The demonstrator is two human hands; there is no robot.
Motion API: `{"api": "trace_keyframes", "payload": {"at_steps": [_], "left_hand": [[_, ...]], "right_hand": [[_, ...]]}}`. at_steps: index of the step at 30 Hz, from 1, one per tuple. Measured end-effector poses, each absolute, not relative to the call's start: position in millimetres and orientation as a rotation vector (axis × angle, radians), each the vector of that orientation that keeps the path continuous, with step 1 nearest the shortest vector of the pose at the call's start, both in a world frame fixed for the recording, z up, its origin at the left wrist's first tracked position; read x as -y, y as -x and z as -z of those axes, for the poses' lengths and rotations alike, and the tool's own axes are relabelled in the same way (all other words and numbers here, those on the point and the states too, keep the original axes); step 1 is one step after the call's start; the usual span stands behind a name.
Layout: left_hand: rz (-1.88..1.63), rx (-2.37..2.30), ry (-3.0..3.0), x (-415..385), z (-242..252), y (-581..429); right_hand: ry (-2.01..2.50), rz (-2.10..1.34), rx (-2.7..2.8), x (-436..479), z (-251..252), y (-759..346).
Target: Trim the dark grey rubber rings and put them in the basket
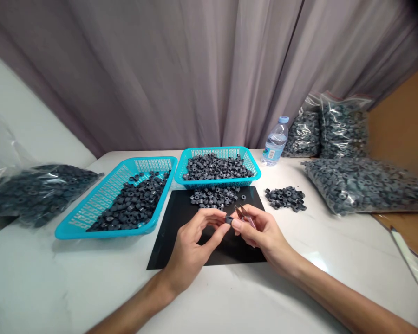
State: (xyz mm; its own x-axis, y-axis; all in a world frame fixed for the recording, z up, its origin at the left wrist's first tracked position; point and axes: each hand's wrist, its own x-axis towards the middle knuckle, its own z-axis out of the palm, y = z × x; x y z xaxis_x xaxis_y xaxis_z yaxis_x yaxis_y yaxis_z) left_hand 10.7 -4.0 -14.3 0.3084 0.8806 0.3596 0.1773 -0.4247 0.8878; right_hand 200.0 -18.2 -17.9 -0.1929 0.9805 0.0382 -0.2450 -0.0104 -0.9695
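Between thumb and fingertips, my left hand (195, 236) pinches a small dark grey ring-shaped part (229, 219) above the black mat (172, 232). My right hand (261, 229) is closed around a small pair of nippers (245, 214), whose pointed metal jaws stick up past the fingers. The right thumb is close to the ring part; whether it touches is hard to tell. Just behind the hands, a heap of loose dark ring parts (212, 197) lies at the mat's far edge. Most of the nippers' handle is hidden in the right palm.
Two blue plastic baskets (115, 232) (219, 183) of such parts stand at left and behind the mat. A small pile (285, 198) lies at right. Filled clear bags (365, 185) (52, 188) flank the white table (107, 287). A water bottle (276, 141) stands before the curtain (181, 74).
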Motion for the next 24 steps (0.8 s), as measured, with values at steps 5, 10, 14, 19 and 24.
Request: {"api": "trace_keyframes", "payload": {"at_steps": [5, 10, 14, 19, 24], "left_hand": [[-1.168, -0.928, -1.734, 3.2, 14.1, -12.8], [-1.147, -0.917, -1.641, 4.7, 13.1, -14.3], [-1.125, -0.921, -1.598, 6.7, 9.9, -14.3], [-1.074, -0.91, -1.527, 6.0, 5.1, -16.2], [-1.062, -0.978, -1.374, -0.8, -0.2, -15.1]], "right_hand": [[0.928, -1.45, 1.173, 18.5, 17.8, -201.0], [0.935, -1.439, 1.178, 18.6, 17.2, -201.1], [0.954, -1.416, 1.162, 17.9, 18.6, -200.1], [0.925, -1.458, 1.128, 17.5, 22.7, -199.2], [0.945, -1.429, 1.183, 12.2, 29.4, -201.7]]}}
